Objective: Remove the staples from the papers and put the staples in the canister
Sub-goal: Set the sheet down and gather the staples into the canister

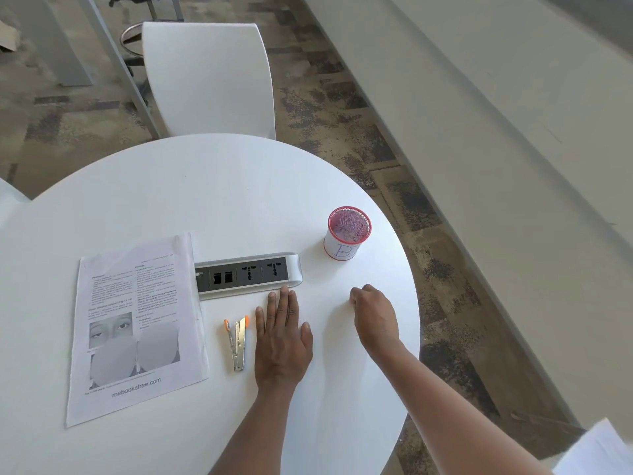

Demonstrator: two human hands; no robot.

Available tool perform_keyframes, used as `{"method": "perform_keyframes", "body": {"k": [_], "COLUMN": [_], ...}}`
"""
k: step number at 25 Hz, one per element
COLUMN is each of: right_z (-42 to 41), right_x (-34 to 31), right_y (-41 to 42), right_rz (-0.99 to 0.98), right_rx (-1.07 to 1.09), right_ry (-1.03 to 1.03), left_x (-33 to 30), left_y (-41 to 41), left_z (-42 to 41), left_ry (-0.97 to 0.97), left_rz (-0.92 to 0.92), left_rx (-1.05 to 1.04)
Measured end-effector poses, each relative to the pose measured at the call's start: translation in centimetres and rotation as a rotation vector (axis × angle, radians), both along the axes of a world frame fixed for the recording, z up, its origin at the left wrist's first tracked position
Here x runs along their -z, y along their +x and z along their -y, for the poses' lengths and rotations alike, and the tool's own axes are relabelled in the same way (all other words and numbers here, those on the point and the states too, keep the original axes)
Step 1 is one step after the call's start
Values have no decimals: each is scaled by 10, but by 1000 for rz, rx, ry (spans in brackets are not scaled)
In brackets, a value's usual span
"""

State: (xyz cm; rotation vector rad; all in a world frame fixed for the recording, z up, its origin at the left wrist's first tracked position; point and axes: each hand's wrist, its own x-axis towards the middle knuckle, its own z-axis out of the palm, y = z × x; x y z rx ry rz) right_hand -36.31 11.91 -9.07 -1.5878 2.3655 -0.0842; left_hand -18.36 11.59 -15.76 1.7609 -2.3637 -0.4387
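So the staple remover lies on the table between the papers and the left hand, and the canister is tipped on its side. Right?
Not quite. The head view shows the canister standing upright. The staple remover does lie between the papers and the left hand.

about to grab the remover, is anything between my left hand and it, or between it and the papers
Nothing visible. The left hand lies flat on the table just right of the staple remover, bare tabletop between them. The papers lie just left of the remover, again only bare table between.
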Motion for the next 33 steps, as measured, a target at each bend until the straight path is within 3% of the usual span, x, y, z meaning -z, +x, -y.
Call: {"method": "perform_keyframes", "body": {"k": [5,7,12,14,17,20,25,33], "right_z": [7,10,7,4,8,27,83,132], "right_x": [4,9,11,7,-12,-37,-79,-80], "right_y": [-5,-11,-40,-48,-51,-52,-43,-32], "right_rz": [-48,42,756,1054,1332,1463,1392,755], "right_rx": [-53,39,777,962,1079,1028,779,563], "right_ry": [38,-53,-275,-400,-555,-637,-623,-361], "left_x": [-1,-1,0,0,0,0,0,-2], "left_y": [0,0,0,0,0,1,1,1], "left_z": [-1,-1,-1,-1,-1,-1,0,0], "left_ry": [0,2,-6,-9,-13,-5,0,3], "left_rz": [-5,-18,-29,-32,-31,-17,-3,-16], "left_rx": [2,0,0,-2,-1,-2,2,6]}}
